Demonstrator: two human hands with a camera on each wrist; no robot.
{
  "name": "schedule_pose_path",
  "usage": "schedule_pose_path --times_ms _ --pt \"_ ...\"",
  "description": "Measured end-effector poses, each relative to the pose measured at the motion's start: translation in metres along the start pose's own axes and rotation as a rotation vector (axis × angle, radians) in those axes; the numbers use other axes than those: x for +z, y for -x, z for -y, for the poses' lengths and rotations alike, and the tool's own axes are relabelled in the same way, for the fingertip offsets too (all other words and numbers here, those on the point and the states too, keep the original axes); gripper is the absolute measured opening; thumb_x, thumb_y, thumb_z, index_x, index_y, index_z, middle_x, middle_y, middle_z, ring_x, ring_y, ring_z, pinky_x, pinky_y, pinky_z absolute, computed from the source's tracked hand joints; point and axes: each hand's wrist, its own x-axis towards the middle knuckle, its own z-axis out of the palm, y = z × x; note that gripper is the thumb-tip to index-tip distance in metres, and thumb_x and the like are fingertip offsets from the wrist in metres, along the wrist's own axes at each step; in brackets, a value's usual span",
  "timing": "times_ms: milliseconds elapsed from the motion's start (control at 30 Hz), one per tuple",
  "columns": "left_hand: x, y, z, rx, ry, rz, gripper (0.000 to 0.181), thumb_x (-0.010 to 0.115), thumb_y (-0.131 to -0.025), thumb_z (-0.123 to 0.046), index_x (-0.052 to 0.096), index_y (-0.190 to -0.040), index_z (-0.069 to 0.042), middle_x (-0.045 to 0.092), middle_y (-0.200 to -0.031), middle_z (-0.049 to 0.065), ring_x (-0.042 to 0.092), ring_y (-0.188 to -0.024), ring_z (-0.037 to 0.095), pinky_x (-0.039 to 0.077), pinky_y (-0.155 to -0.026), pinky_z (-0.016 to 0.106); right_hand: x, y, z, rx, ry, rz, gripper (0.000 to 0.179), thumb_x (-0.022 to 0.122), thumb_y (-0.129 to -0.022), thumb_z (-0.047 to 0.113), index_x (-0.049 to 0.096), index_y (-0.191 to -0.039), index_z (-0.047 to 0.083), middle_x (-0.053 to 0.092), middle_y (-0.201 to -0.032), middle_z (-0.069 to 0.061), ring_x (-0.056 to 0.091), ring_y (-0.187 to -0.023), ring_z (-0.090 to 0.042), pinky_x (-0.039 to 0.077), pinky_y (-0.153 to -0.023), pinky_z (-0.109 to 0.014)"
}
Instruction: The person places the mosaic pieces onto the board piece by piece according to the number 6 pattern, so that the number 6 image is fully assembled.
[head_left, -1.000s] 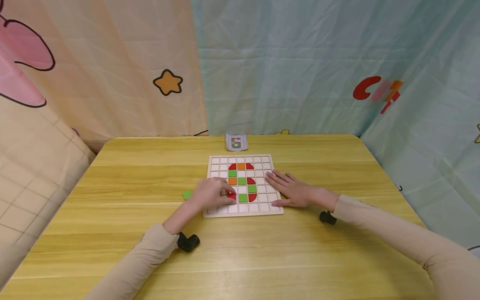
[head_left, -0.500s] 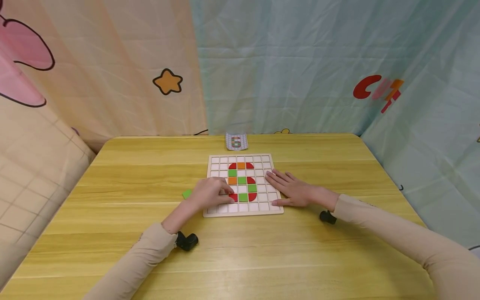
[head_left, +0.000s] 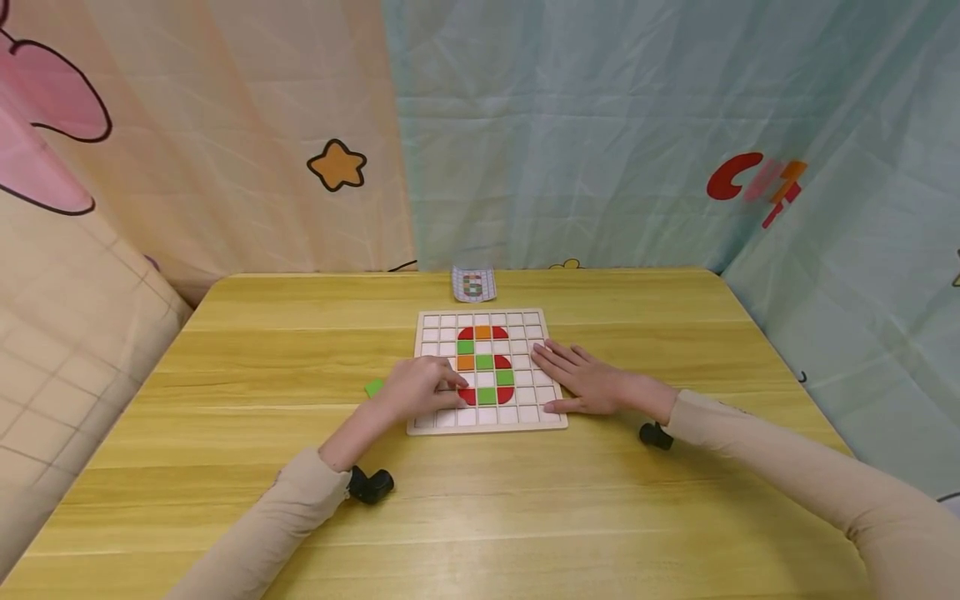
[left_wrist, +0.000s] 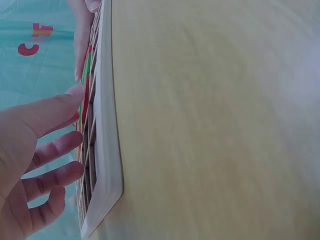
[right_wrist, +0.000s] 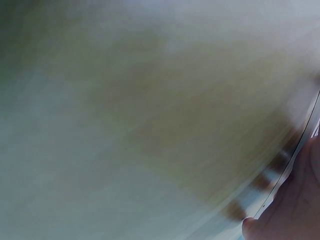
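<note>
A wooden grid board (head_left: 537,422) lies on the table, with red, orange and green tiles set in a curved figure. My left hand (head_left: 420,387) is over the board's left side. Its thumb and index finger are spread apart at the lower-left red quarter-round tile (head_left: 468,397), which lies in a cell. In the left wrist view the fingers (left_wrist: 55,150) are loosely bent, with nothing pinched; whether a fingertip touches the tile, I cannot tell. My right hand (head_left: 588,383) rests with spread fingers on the board's right edge.
A loose green square tile (head_left: 373,388) lies on the table left of the board, partly behind the left hand. A small pattern card (head_left: 473,285) with a similar figure lies beyond the board. Curtains hang behind the table.
The red quarter-round tile has shifted slightly left into its cell, and the left thumb and index finger have drawn back a little from it. The right hand stays in place.
</note>
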Motion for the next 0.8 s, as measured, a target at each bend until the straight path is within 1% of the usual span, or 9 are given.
schedule_pose_path --times_ms 67,167,400,567,700,800 --pt "-0.002 0.003 0.002 -0.001 0.007 -0.003 0.023 0.076 -0.082 -0.033 0.078 -0.098 -0.016 0.071 -0.088 -0.005 0.056 -0.071 0.007 0.037 -0.055 0.019 0.000 0.000 0.000 -0.006 0.001 -0.004 0.087 0.038 -0.095 0.062 -0.002 -0.155 0.014 -0.006 -0.163 -0.005 -0.006 -0.150 -0.028 0.007 -0.118 -0.056" --pt "-0.007 0.007 0.004 -0.025 0.021 -0.006 0.024 0.076 -0.082 -0.032 0.077 -0.099 -0.015 0.072 -0.092 -0.003 0.056 -0.072 0.008 0.038 -0.056 0.019 0.000 0.000 0.001 -0.017 -0.007 -0.017 0.087 0.040 -0.095 0.060 0.001 -0.156 0.012 -0.003 -0.163 -0.007 -0.004 -0.150 -0.030 0.008 -0.117 -0.057" --pt "-0.024 0.018 0.016 -0.123 0.031 -0.012 0.028 0.076 -0.081 -0.031 0.075 -0.104 -0.014 0.070 -0.090 0.000 0.050 -0.066 0.008 0.038 -0.055 0.021 -0.001 0.001 0.002 -0.019 -0.017 -0.022 0.087 0.041 -0.095 0.059 0.002 -0.156 0.011 -0.003 -0.163 -0.008 -0.004 -0.150 -0.030 0.007 -0.117 -0.057" --pt "-0.035 0.027 0.028 -0.171 0.020 -0.027 0.035 0.077 -0.080 -0.033 0.074 -0.107 -0.012 0.071 -0.093 0.002 0.055 -0.069 0.010 0.041 -0.058 0.023 -0.001 0.000 0.002 -0.011 -0.015 -0.017 0.087 0.041 -0.095 0.060 0.001 -0.156 0.012 -0.003 -0.163 -0.007 -0.004 -0.150 -0.029 0.007 -0.118 -0.057" --pt "-0.041 0.035 0.039 -0.209 0.011 -0.042 0.040 0.079 -0.077 -0.036 0.073 -0.109 -0.013 0.071 -0.095 0.004 0.059 -0.073 0.014 0.043 -0.059 0.025 -0.001 0.000 0.002 -0.010 -0.009 -0.022 0.087 0.041 -0.095 0.060 0.001 -0.156 0.012 -0.003 -0.163 -0.007 -0.003 -0.150 -0.030 0.007 -0.117 -0.057" --pt "-0.045 0.042 0.045 -0.254 0.010 -0.041 0.045 0.080 -0.076 -0.040 0.072 -0.111 -0.013 0.071 -0.099 0.006 0.062 -0.078 0.017 0.045 -0.059 0.026 -0.001 0.000 0.002 -0.016 -0.009 -0.023 0.087 0.041 -0.095 0.060 0.002 -0.156 0.011 -0.003 -0.163 -0.007 -0.004 -0.150 -0.030 0.007 -0.117 -0.057"
